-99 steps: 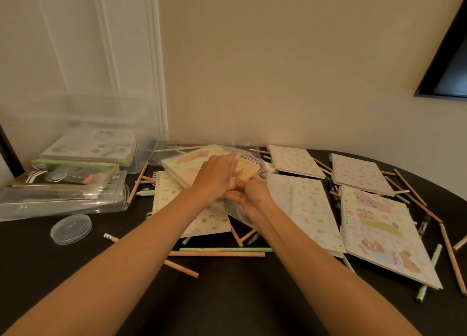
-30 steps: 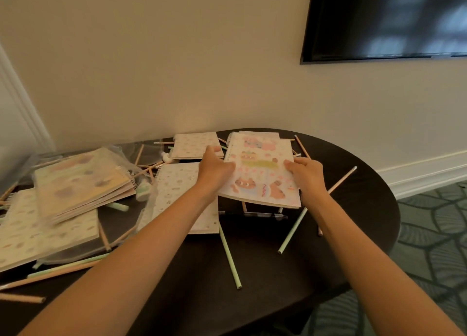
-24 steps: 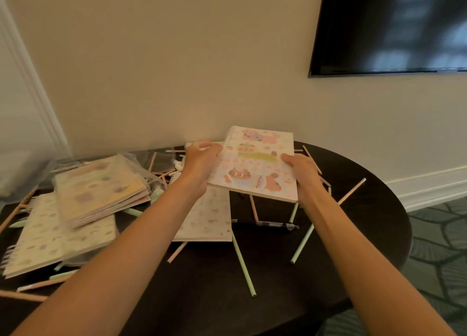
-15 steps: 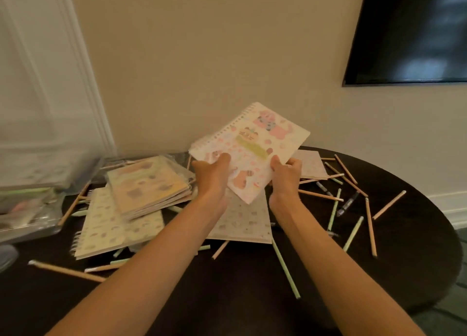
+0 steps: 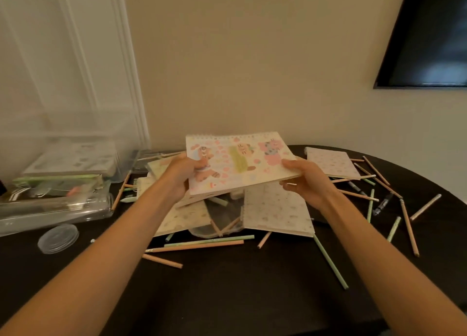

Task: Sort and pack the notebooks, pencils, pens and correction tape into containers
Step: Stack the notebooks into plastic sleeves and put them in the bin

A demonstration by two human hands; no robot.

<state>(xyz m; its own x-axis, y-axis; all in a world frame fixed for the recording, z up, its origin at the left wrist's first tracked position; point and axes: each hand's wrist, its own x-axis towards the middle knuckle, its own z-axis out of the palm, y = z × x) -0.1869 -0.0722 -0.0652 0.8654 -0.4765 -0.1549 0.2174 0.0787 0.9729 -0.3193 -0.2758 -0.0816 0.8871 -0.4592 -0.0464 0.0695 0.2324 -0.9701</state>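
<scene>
above the dark tabletop (image 5: 227,297), i hold a cartoon-covered spiral notebook (image 5: 240,166) level in both hands: my left hand (image 5: 180,177) grips its left edge, my right hand (image 5: 307,181) its right edge. beneath lie patterned notebooks (image 5: 275,209) and scattered pencils (image 5: 199,246).

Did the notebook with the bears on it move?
Yes. The left hand and right hand lifted the bear notebook off the table, leftward, over the dotted notebook it lay beside.
</scene>
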